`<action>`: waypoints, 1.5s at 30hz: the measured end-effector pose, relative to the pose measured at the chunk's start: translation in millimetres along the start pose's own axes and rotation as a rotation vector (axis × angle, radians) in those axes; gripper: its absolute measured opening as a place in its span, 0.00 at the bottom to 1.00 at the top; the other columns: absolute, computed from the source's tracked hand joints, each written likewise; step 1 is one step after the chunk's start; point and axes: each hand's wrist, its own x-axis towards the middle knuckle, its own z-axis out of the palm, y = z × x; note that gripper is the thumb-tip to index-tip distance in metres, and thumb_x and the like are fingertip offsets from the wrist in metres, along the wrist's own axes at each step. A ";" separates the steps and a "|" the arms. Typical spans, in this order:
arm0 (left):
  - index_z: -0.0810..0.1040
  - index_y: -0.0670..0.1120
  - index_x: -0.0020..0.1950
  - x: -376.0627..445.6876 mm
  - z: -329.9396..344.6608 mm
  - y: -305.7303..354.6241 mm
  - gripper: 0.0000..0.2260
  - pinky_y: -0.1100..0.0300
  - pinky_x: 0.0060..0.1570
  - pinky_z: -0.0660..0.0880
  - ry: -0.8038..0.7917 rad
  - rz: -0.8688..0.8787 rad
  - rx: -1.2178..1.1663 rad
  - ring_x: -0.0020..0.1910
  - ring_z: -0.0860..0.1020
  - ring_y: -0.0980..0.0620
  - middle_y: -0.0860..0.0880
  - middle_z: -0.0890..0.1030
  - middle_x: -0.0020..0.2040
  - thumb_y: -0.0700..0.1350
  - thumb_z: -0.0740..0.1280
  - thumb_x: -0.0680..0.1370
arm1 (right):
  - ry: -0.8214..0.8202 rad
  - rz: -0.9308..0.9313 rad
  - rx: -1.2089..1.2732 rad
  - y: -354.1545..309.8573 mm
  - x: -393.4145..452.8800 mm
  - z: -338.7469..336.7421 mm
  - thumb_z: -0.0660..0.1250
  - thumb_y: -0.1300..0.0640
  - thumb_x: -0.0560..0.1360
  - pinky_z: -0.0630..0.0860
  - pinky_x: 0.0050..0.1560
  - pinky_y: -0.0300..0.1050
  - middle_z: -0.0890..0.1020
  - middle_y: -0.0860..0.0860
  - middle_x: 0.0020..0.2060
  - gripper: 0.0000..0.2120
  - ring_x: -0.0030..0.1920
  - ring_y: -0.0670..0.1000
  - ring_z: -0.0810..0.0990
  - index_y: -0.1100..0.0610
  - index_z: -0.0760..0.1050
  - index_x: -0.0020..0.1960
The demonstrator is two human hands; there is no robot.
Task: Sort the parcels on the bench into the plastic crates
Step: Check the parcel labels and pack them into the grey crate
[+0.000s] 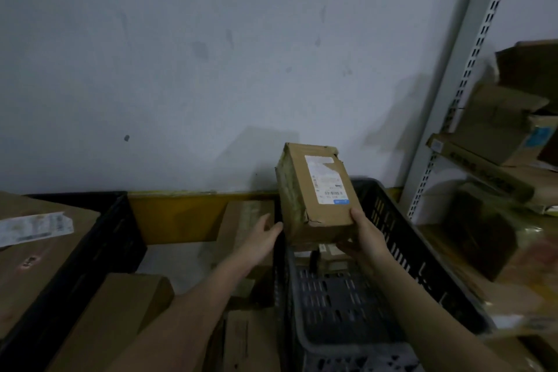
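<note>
A brown cardboard parcel point(315, 193) with a white shipping label is held up over the far end of a dark plastic crate point(401, 238). My right hand point(363, 238) grips its lower right corner, thumb on the labelled face and fingers under it. My left hand point(261, 237) is beside the parcel's lower left edge with fingers straight, touching or nearly touching it. Inside that crate a small parcel point(329, 254) lies at the far end; the grey slotted floor shows nearer me.
A second black crate point(120, 238) at left holds a large flat parcel point(39, 254). Several cardboard boxes point(120, 311) lie on the bench between the crates. Behind runs a yellow ledge point(175, 217) and a grey wall. A metal rack point(471, 69) at right carries more boxes.
</note>
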 end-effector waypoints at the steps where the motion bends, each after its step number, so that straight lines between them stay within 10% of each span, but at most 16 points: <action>1: 0.54 0.51 0.81 1.7 7.7 1.2 0.28 0.51 0.72 0.62 -0.010 -0.005 0.007 0.77 0.62 0.46 0.48 0.59 0.80 0.55 0.59 0.83 | 0.009 0.006 0.000 -1.1 2.0 -8.0 0.62 0.44 0.81 0.79 0.46 0.49 0.79 0.51 0.52 0.14 0.51 0.52 0.79 0.51 0.72 0.62; 7: 0.49 0.50 0.82 16.5 49.8 -13.3 0.36 0.50 0.72 0.67 -0.084 -0.047 0.115 0.72 0.68 0.47 0.47 0.63 0.78 0.51 0.64 0.79 | 0.006 0.073 -0.086 -2.4 18.8 -59.6 0.63 0.45 0.81 0.79 0.55 0.56 0.78 0.49 0.50 0.17 0.50 0.52 0.78 0.52 0.73 0.66; 13: 0.34 0.54 0.80 13.0 89.7 -27.7 0.40 0.58 0.46 0.75 0.071 -0.049 0.322 0.58 0.76 0.47 0.42 0.58 0.79 0.42 0.62 0.81 | -0.072 0.264 -0.261 13.2 34.4 -110.0 0.62 0.45 0.81 0.79 0.52 0.57 0.76 0.51 0.53 0.19 0.51 0.53 0.77 0.54 0.69 0.68; 22: 0.38 0.52 0.81 5.3 96.9 -28.4 0.39 0.51 0.37 0.78 0.184 -0.066 0.424 0.43 0.79 0.47 0.43 0.77 0.62 0.38 0.61 0.80 | -0.381 0.557 -0.571 54.1 56.3 -140.8 0.73 0.40 0.71 0.79 0.60 0.62 0.80 0.59 0.59 0.33 0.58 0.62 0.81 0.57 0.68 0.68; 31: 0.39 0.54 0.81 6.0 98.0 -32.3 0.41 0.51 0.39 0.80 0.202 -0.053 0.368 0.43 0.80 0.48 0.44 0.79 0.59 0.45 0.66 0.79 | -0.775 0.605 -1.231 78.3 55.8 -98.3 0.63 0.55 0.81 0.80 0.57 0.53 0.78 0.58 0.64 0.14 0.55 0.56 0.80 0.57 0.74 0.66; 45: 0.40 0.53 0.81 12.6 97.9 -36.7 0.40 0.52 0.40 0.78 0.214 -0.053 0.394 0.45 0.79 0.46 0.43 0.78 0.61 0.37 0.63 0.79 | -0.563 0.721 -1.095 93.7 87.1 -65.2 0.60 0.50 0.84 0.75 0.63 0.62 0.67 0.64 0.73 0.30 0.68 0.67 0.72 0.54 0.51 0.80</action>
